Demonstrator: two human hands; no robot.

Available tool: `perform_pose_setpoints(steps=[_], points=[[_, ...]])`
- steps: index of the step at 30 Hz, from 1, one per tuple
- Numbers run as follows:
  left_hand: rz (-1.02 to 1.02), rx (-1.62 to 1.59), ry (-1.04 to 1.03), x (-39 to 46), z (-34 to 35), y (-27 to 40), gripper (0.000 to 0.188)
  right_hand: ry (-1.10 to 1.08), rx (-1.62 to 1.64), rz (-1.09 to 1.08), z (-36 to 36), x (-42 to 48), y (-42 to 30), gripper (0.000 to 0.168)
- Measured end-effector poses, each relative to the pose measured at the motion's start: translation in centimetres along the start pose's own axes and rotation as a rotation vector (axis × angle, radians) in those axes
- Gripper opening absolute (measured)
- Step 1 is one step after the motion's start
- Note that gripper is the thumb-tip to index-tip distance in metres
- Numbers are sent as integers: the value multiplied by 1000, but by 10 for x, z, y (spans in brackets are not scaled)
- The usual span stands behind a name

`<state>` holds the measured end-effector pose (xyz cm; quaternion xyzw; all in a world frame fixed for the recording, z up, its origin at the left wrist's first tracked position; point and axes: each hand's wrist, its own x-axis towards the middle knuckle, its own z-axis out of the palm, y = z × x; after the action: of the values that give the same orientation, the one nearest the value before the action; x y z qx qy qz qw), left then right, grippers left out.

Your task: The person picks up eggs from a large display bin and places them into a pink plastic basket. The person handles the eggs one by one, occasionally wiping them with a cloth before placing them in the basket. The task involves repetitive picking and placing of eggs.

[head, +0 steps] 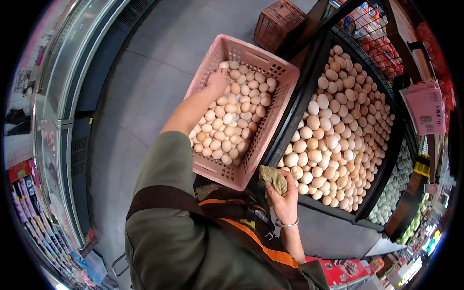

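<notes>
Down in a pink plastic crate [250, 177], my left hand [218, 81] rests on the eggs at its far left side. Its fingertips touch eggs, but whether one is gripped is hidden. Many light brown eggs [226, 117] fill the crate in a loose layer, one of them more orange than the others. My right hand [284, 195], with a bangle on its wrist, grips a crumpled greenish-brown cloth [273, 178]. That hand is just off the crate's near right corner, beside the front edge of a black display bin [326, 207] heaped with eggs [337, 134].
A second, reddish-brown crate [279, 25] stands on the grey tiled floor [145, 83] beyond. Chilled cabinets [58, 119] line the left. Pink price tags [424, 107] hang from the wire rack at right. Paler eggs [391, 188] fill another bin.
</notes>
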<state>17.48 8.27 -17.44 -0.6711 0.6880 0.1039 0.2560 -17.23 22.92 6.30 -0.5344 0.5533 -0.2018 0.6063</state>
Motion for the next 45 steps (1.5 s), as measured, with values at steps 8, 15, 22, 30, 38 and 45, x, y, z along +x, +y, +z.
perform_pose_setpoints(steps=[8,15,22,30,38,45], points=[[-184,95,-120,39,19,21,33,140,2,36,16,-11,1,27],[-66,93,-143,36,8,13,32,234,117,85,14,-19,2,26],[56,148,-48,25,1,-3,34,292,159,110,12,-29,5,25],[31,-438,-221,4,-46,-11,46,296,150,97,9,-34,11,27],[244,-2422,-869,-36,-85,-7,55,282,368,-15,-4,-31,14,26],[734,-2653,-1129,-82,-190,96,48,333,398,-95,-38,-36,38,30]])
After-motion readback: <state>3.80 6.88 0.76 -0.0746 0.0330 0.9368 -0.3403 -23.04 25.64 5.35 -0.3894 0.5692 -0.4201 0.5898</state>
